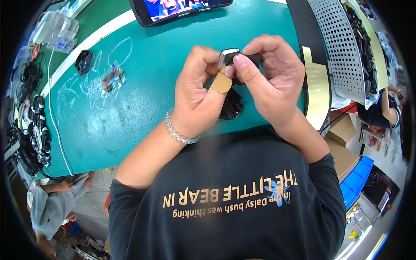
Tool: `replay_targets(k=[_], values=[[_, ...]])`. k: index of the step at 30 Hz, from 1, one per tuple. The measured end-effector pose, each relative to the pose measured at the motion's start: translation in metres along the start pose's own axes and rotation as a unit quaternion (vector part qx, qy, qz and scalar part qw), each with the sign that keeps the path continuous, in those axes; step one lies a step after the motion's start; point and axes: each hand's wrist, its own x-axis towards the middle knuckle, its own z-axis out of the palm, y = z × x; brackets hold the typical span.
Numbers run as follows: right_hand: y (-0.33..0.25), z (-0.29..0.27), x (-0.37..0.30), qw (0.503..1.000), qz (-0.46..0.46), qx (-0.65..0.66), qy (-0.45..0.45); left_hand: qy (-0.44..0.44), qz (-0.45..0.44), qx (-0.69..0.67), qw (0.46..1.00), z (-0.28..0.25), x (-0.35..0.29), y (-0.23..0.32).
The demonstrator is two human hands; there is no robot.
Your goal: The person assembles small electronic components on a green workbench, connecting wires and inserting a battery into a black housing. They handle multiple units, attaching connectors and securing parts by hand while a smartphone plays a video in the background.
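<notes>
So in the head view both hands are up over the green table (130, 108), pinched together on one small black part (236, 58) with a shiny silver rim at the top. The left hand (199, 93) is closed around its left side, thumb (with a tan bandage on it) pressed against the front, and the right hand (271, 82) is closed on the right side with its thumb meeting the other one right on the piece. If I were doing this, I'd keep the part braced between both thumbs like that and press evenly, since a tiny thing held in mid-air probably wants to twist or pop out when only one side gets pushed. Keeping it low over the table seems smart too, in case it drops. Now the annoying bit: the fingers cover most of the part, so I can't tell its full shape or what exactly the thumbs are working on. There's another black piece (231, 106) on the table just under the hands, half hidden by the left thumb. The phone (173, 11) at the top edge is cut off, the little clear bag (113, 78) has orange bits too small to identify, and the black cables (32, 130) on the left blur into the rim.
</notes>
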Motion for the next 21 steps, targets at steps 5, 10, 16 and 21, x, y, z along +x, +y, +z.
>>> replay_targets(k=[5, 10, 16, 21], values=[[-0.0071, 0.0004, 0.0024, 0.986, 0.067, 0.145, -0.037, -0.012, -0.012, -0.008, 1.000, -0.0014, -0.0001, -0.0014], [-0.0061, -0.0004, 0.0033, 0.977, 0.090, 0.187, -0.059, -0.005, -0.007, 0.007, 1.000, -0.0022, -0.0012, -0.0045], [-0.0045, 0.0057, 0.0019, 0.985, 0.084, 0.146, -0.043, -0.009, -0.023, -0.011, 1.000, -0.0012, -0.0046, -0.0027], [-0.0002, 0.0016, 0.0051, 0.990, 0.039, 0.113, -0.079, 0.004, -0.035, -0.036, 0.999, 0.0039, -0.0022, 0.0014]])
